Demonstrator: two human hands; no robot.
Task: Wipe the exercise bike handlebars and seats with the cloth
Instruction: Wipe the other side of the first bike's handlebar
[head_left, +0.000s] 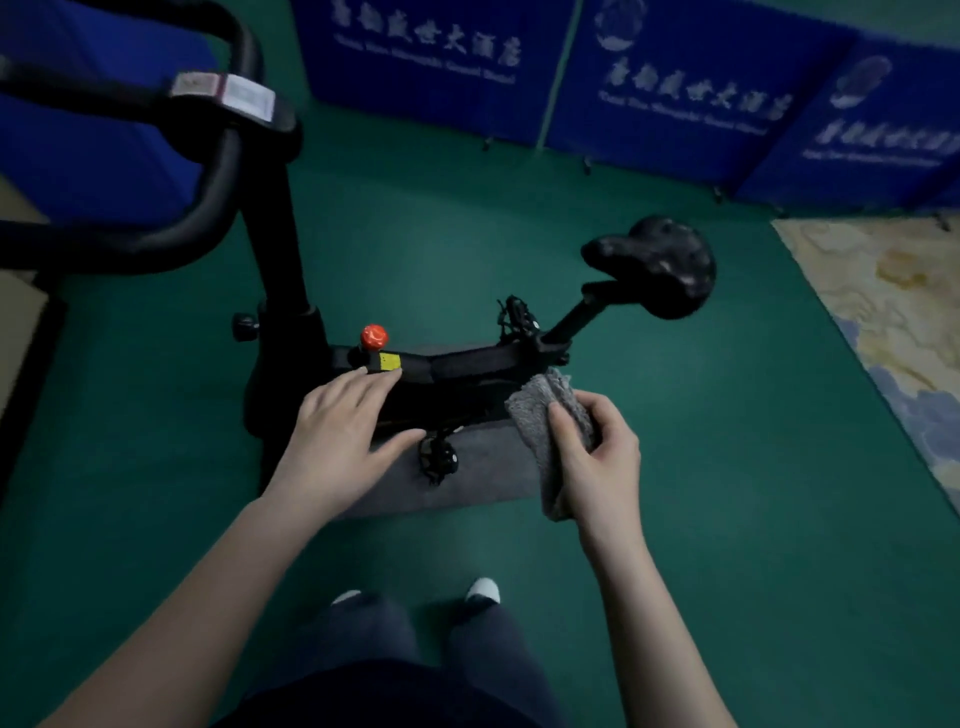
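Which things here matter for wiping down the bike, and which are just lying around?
For the job: cloth held in the right hand; seat; handlebars; left hand, open in front of the frame.

Just around: red knob, pedal, grey mat, blue screens, patterned rug.

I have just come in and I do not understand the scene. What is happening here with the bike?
A person stands over a black exercise bike on a green floor. The right hand grips a folded grey cloth, held near the frame below the seat post. The left hand is open, fingers spread over the frame beside the red knob. The cloth touches neither the seat nor the handlebars at this moment.
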